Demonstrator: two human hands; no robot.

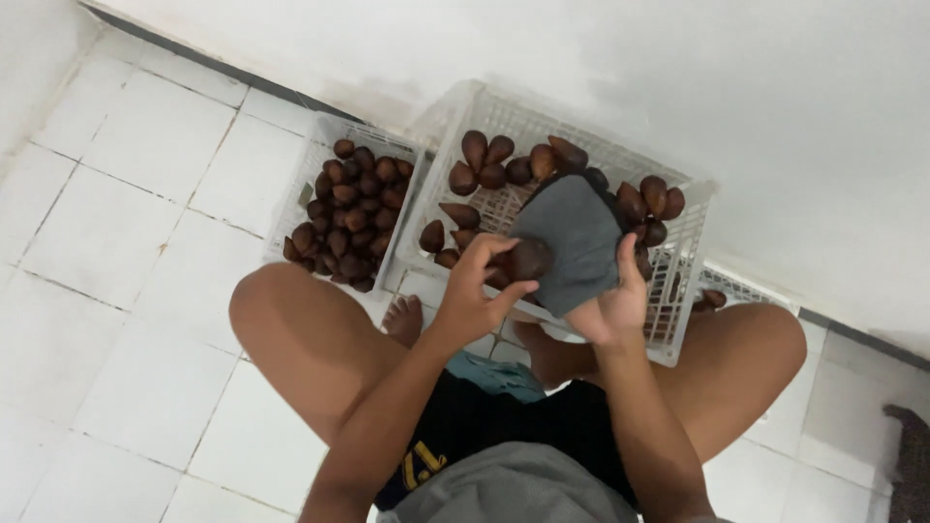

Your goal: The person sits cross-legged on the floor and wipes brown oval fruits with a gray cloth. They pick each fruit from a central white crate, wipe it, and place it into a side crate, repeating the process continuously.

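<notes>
Brown snake fruit (pixel 530 260), pinched by left-hand fingers (pixel 484 266) above the white crate (pixel 678 339), wants firm rubbing with the right hand's (pixel 610 310) clutched grey cloth (pixel 573 242).

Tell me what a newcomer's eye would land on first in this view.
The two white plastic crates on the tiled floor stand out first: the larger one by the wall holds scattered dark brown snake fruits, the smaller one to its left is heaped with them. At centre, the left hand holds one snake fruit against a grey cloth gripped by the right hand, above the seated person's bare knees.
</notes>
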